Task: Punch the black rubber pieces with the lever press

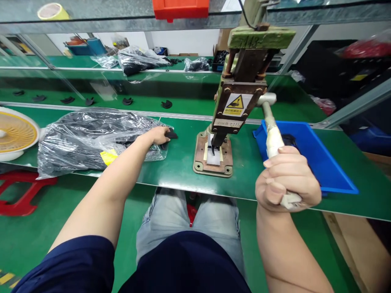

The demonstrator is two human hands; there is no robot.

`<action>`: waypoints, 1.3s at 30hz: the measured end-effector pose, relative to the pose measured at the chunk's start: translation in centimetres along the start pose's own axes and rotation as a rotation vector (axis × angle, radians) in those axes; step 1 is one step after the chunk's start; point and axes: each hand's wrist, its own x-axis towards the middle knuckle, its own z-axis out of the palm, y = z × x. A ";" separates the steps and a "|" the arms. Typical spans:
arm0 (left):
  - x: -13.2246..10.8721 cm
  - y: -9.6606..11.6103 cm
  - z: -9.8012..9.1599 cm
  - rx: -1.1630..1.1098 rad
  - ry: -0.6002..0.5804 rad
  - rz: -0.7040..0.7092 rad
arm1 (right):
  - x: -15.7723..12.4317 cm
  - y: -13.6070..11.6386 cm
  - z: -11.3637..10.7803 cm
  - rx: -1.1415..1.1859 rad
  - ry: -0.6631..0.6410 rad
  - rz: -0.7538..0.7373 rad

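Note:
My right hand (288,179) is closed around the wrapped lever handle (273,136) of a green and brown hand press (240,89). My left hand (157,135) reaches to the mouth of a clear plastic bag (82,134) full of dark parts. Its fingers are bent round a flat black part (172,134) at the bag's right end; the fingertips are partly hidden. Under the press ram, a small black piece (213,150) shows on the pale plate of the press base (200,160).
Right of the press stands a blue bin (332,173) with dark parts inside. Several black pieces (166,104) lie in a row on the green strip behind. A fan (18,134) is at the left; a metal shelf edge (91,25) crosses overhead.

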 end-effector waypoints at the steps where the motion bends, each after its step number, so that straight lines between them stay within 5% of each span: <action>1: -0.2 0.1 0.0 -0.042 0.019 0.017 | 0.0 -0.1 0.0 0.000 -0.003 0.001; 6: -1.9 3.1 1.3 -0.494 0.122 0.051 | 0.1 -0.4 -0.1 -0.007 -0.047 0.019; 11: -4.0 9.8 4.0 -1.025 0.009 0.120 | 0.1 -0.1 0.2 0.005 0.011 -0.028; 16: -5.0 14.1 4.8 -1.178 -0.103 0.079 | 0.0 0.4 0.1 0.016 -0.018 -0.047; 31: -3.0 14.7 5.6 -1.043 -0.033 0.094 | -0.2 0.3 0.1 0.005 0.006 -0.038; 39: -1.8 14.6 5.4 -0.976 -0.158 0.043 | -0.3 0.5 1.3 0.022 0.144 -0.030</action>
